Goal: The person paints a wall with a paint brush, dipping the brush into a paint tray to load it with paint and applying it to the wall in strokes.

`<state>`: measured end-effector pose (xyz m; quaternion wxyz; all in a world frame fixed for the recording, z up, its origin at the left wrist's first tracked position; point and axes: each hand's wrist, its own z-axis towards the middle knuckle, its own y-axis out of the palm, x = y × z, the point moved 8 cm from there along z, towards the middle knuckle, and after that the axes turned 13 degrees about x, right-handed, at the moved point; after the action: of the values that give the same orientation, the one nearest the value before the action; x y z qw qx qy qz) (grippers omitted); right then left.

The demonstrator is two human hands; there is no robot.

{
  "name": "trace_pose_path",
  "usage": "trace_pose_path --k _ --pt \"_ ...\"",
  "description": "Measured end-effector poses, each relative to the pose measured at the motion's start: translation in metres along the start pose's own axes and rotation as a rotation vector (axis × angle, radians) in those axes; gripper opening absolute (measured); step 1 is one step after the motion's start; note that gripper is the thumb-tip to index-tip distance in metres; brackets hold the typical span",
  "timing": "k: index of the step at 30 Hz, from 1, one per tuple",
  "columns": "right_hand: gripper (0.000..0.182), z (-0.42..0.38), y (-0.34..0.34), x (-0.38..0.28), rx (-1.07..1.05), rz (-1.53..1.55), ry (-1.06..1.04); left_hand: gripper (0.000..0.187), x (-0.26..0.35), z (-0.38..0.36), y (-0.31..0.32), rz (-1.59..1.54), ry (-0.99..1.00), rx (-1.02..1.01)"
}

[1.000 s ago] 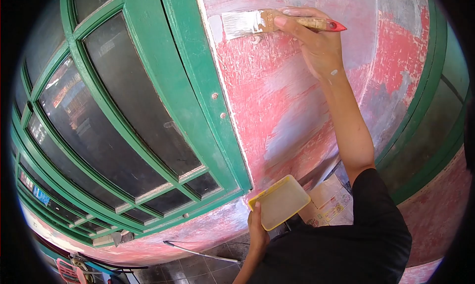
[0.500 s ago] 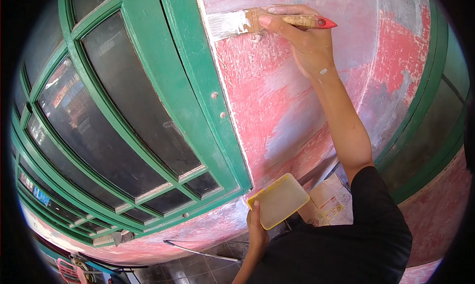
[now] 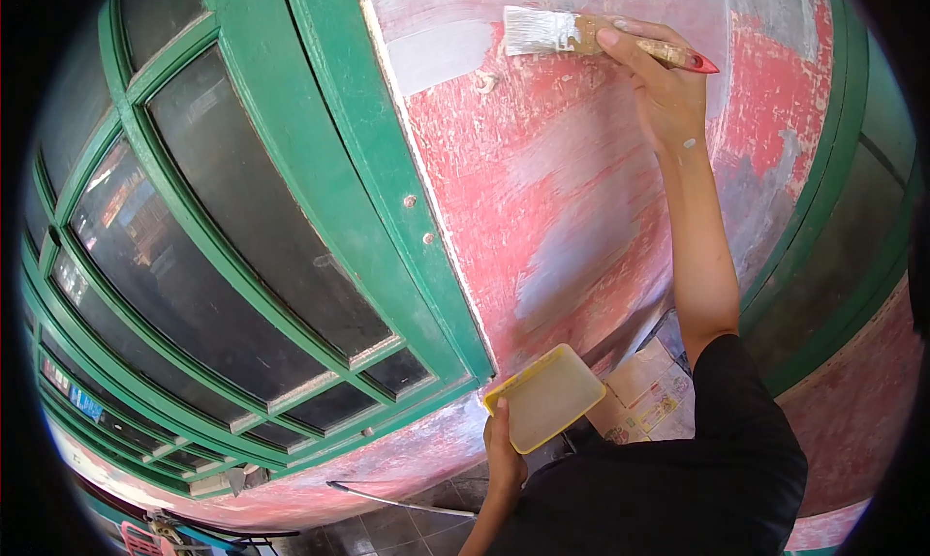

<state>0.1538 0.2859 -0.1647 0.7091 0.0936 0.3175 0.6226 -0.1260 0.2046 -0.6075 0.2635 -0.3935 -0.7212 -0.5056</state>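
My right hand (image 3: pixel 670 77) is closed around a paintbrush (image 3: pixel 591 35) near its metal band, the red handle tip sticking out to the right. White paint coats the bristles, which lie against the pink wall (image 3: pixel 513 139). To their left, a pale patch of fresh paint (image 3: pixel 441 54) reaches the green window frame. Lower down, my left hand (image 3: pixel 502 449) grips the edge of a shallow yellow-rimmed tray (image 3: pixel 547 401), thumb over the rim. Inside the tray is a pale, whitish surface.
A green window frame (image 3: pixel 378 169) with dark glass panes fills the left side. Another green frame (image 3: pixel 823 207) stands at the right. Below are a printed cardboard box (image 3: pixel 654 401), a long thin pole (image 3: pixel 407 504) on dark floor tiles, and a pink chair (image 3: pixel 145 540).
My right hand has drawn the paintbrush rightward, away from the green frame, uncovering the pale paint patch. The tray in my left hand has stayed in nearly the same place.
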Motion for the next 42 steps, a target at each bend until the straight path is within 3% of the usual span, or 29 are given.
trace_pose_path --k 5,7,10,17,19,23,26,29,31,33,38,42 --pt "0.032 -0.023 0.049 -0.007 -0.137 0.052 0.013 0.055 0.003 -0.007 0.009 0.032 -0.019 -0.018" --pt "0.022 -0.034 0.070 -0.011 -0.228 -0.111 -0.022 0.055 0.003 -0.005 0.012 0.033 -0.016 -0.032" --pt "0.032 -0.029 0.065 0.001 -0.169 -0.111 0.013 0.054 0.001 -0.004 0.011 0.028 -0.030 -0.023" --pt "0.025 0.031 -0.054 0.020 0.047 -0.267 -0.006 0.052 0.003 -0.002 0.009 -0.004 -0.011 0.000" --pt "0.029 0.045 -0.096 0.010 0.188 -0.456 -0.101 0.053 0.002 -0.001 0.008 0.012 -0.008 -0.011" --pt "0.032 0.053 -0.126 -0.017 0.257 -0.436 -0.171 0.049 0.003 -0.004 0.011 0.003 -0.048 -0.050" --pt "0.030 0.022 -0.062 -0.041 0.201 -0.407 -0.116 0.049 -0.001 -0.001 0.011 0.006 -0.056 -0.053" --pt "0.026 -0.013 0.016 -0.044 -0.075 -0.218 -0.146 0.049 -0.002 -0.002 0.015 0.010 -0.064 -0.060" --pt "0.026 -0.022 0.037 -0.040 -0.128 -0.241 -0.184 0.049 -0.002 -0.002 0.019 0.009 -0.065 -0.069" --pt "0.026 -0.023 0.036 -0.017 -0.115 -0.272 -0.084 0.049 -0.002 -0.001 0.020 -0.004 -0.072 -0.068" --pt "0.028 0.023 -0.052 0.009 0.143 -0.333 -0.062 0.049 -0.005 0.002 0.015 0.006 -0.067 -0.072" --pt "0.036 0.053 -0.132 0.005 0.274 -0.604 -0.127 0.052 -0.002 0.002 0.012 0.004 -0.052 -0.067"
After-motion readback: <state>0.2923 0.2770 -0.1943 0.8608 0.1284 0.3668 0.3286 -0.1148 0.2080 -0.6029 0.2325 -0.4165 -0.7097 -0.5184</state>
